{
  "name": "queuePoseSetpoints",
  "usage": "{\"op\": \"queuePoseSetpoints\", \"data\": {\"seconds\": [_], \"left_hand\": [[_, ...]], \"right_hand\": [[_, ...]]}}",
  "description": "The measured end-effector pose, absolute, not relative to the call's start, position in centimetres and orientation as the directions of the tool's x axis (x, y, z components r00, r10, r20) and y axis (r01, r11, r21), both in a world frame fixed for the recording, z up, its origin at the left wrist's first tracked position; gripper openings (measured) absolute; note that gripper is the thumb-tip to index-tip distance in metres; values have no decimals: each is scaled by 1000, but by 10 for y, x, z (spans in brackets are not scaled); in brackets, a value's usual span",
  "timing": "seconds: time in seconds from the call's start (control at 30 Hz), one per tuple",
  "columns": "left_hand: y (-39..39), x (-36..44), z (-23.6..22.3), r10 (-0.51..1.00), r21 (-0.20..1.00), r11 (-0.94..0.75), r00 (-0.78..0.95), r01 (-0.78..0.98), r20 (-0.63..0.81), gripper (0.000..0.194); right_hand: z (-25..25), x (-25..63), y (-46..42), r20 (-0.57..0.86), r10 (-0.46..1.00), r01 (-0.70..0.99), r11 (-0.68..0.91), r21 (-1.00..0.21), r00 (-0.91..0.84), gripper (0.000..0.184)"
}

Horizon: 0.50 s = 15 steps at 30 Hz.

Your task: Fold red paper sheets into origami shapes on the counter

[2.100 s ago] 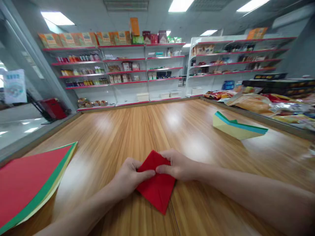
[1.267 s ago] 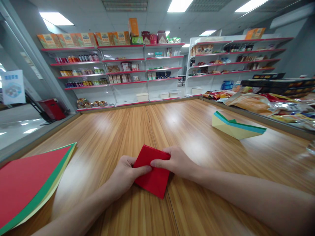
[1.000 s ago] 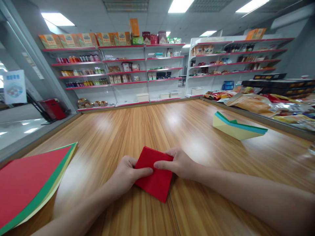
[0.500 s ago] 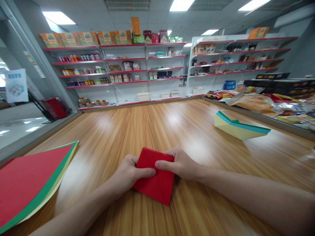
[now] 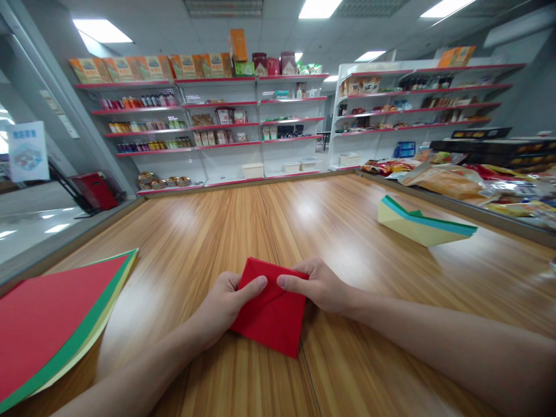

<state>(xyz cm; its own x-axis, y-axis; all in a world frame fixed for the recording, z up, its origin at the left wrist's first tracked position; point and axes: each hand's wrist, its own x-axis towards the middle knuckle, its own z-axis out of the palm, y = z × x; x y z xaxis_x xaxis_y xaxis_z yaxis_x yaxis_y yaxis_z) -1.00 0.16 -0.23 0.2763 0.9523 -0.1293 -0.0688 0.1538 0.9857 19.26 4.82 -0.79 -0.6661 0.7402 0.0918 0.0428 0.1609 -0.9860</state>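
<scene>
A small folded piece of red paper (image 5: 273,315), roughly square with crease lines across its face, is held just above the wooden table near its front. My left hand (image 5: 228,304) grips its left edge, thumb on top and the other fingers underneath. On the opposite edge my right hand (image 5: 319,286) pinches it the same way. The two thumbs lie a short way apart on the upper half of the paper. Both hands' other fingers are mostly hidden behind it.
Sheets of coloured paper (image 5: 61,313), red uppermost, lie at the left. A folded paper boat (image 5: 423,223) in yellow, blue and green stands at the right on the wooden table (image 5: 226,226). Packaged snacks (image 5: 452,182) are heaped beyond the right edge. Stocked shelves (image 5: 226,124) stand behind.
The red paper has gone from a pointed diamond to a squarer outline and turned. My thumbs, nearly touching earlier, have drawn apart; the left one has shifted up the paper.
</scene>
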Motion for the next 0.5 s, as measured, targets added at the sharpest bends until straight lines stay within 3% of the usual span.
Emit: {"op": "queuePoseSetpoints", "data": {"seconds": [0.5], "left_hand": [[1, -9, -3, 953, 989, 147, 270, -27, -134, 41]], "right_hand": [[-9, 193, 49, 88, 720, 32, 151, -988, -688, 46]]}}
